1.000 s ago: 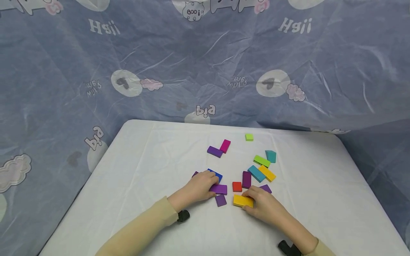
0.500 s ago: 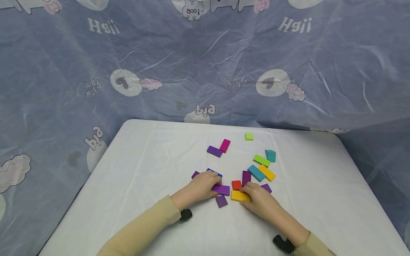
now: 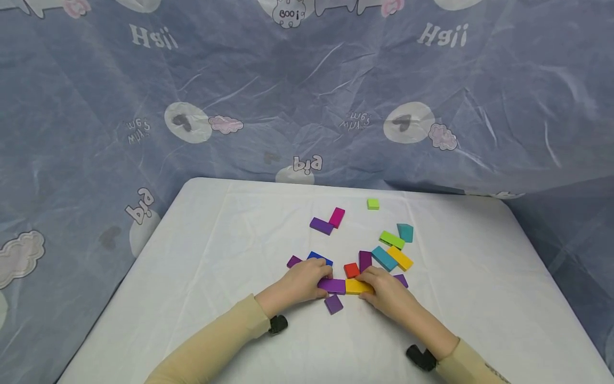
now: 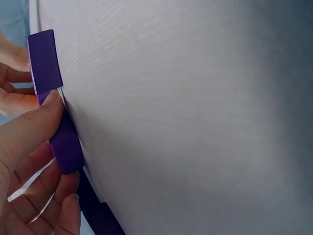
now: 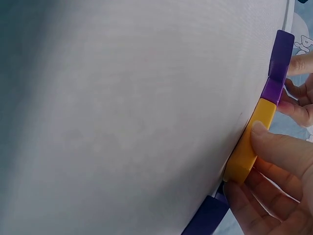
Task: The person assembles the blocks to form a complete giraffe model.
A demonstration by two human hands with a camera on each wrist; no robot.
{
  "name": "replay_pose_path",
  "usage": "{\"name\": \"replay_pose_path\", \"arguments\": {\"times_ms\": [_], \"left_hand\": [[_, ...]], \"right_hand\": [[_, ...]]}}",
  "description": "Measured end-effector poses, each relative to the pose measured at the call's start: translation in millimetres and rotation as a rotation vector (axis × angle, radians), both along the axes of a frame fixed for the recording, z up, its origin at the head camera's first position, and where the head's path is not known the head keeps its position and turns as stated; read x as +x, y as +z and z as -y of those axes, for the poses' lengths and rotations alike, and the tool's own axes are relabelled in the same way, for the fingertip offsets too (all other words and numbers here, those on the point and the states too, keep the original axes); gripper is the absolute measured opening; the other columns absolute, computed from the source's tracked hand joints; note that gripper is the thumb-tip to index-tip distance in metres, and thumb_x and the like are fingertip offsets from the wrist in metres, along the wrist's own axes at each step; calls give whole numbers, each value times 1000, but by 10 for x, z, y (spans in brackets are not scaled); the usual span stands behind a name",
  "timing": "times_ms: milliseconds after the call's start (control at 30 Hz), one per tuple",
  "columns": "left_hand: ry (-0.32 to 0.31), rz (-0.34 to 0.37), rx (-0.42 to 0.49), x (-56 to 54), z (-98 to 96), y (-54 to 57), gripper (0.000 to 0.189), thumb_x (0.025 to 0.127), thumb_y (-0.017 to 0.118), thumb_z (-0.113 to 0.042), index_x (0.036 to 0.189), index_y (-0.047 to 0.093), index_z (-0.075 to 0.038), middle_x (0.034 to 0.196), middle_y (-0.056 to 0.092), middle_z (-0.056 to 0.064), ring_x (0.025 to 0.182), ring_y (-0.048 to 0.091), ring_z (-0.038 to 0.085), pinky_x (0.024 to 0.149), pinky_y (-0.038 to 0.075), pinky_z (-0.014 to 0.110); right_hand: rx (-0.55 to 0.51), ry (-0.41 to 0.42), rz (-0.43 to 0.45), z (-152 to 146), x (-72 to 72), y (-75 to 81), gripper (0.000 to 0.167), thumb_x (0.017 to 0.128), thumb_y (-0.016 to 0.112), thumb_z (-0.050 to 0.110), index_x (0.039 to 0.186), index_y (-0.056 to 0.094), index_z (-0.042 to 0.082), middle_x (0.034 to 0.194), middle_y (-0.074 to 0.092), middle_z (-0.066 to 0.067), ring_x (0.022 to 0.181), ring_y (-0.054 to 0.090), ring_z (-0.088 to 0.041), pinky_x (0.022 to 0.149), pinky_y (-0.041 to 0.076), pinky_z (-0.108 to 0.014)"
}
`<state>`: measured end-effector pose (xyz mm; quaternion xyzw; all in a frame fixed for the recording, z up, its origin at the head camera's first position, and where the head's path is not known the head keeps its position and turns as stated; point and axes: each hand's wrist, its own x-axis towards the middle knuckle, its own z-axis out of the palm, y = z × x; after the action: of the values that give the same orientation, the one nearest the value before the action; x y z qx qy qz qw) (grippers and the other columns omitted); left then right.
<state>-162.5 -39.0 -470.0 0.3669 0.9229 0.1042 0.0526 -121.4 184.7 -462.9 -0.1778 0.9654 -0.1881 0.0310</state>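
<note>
The purple block [image 3: 332, 286] and yellow block [image 3: 356, 287] lie end to end on the white table [image 3: 240, 234], between the hands; their ends appear to meet. The left hand [image 3: 303, 281] pinches the purple block, the right hand [image 3: 387, 290] the yellow block; the 2 hands stand apart. Judged from where I stand, 1 short row of 2 blocks is formed, with both blocks gripped. Near side: a purple square [image 3: 333, 304], just beside the row; contact cannot be told. Far side: the red block [image 3: 352, 270] and dark block [image 3: 365, 260], just beyond. Farther out, outside the row: the teal block [image 3: 384, 258], green block [image 3: 392, 239], touching magenta block [image 3: 337, 217] and violet block [image 3: 321, 226], and green cube [image 3: 373, 204].
</note>
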Motion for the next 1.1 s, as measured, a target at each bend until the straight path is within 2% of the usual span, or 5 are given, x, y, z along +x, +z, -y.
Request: {"name": "replay_pose_path", "arguments": {"times_ms": [300, 533, 800, 933, 1100], "left_hand": [[15, 10, 16, 9, -13, 11, 27, 81, 82, -31, 100, 69, -19, 86, 57, -8, 80, 52, 7, 67, 43, 16], [23, 29, 31, 14, -22, 3, 27, 81, 82, -30, 101, 69, -18, 87, 58, -7, 82, 52, 7, 68, 44, 16], [31, 36, 41, 20, -16, -21, 29, 82, 82, -31, 104, 70, -18, 89, 59, -6, 80, 52, 6, 68, 45, 16], [17, 71, 60, 9, 14, -18, 32, 84, 79, -34, 110, 70, -17, 97, 63, -4, 85, 55, 8, 75, 49, 18], [39, 95, 164, -92, 97, 43, 30, 91, 71, -33, 115, 70, -14, 108, 68, -1, 100, 60, 12, 91, 52, 26]], "right_hand": [[-14, 0, 1, -13, -7, -12, 34, 78, 84, 11, 109, 73, 7, 106, 70, -3, 101, 65, -22, 92, 55, -40], [-25, 18, 14, -30, 3, -33, 39, 82, 80, 13, 119, 71, 12, 115, 70, -5, 111, 62, -26, 96, 53, -45], [-27, 49, 14, -21, -10, -40, 40, 83, 79, 13, 122, 72, 16, 116, 72, 0, 106, 62, -20, 90, 55, -38], [-33, 56, 34, -26, -10, -40, 40, 84, 78, 14, 124, 71, 17, 117, 72, 0, 107, 62, -20, 89, 55, -38], [-32, 79, 28, -38, -23, -45, 42, 84, 77, 15, 125, 70, 18, 119, 72, 0, 106, 62, -21, 88, 55, -37]]}}
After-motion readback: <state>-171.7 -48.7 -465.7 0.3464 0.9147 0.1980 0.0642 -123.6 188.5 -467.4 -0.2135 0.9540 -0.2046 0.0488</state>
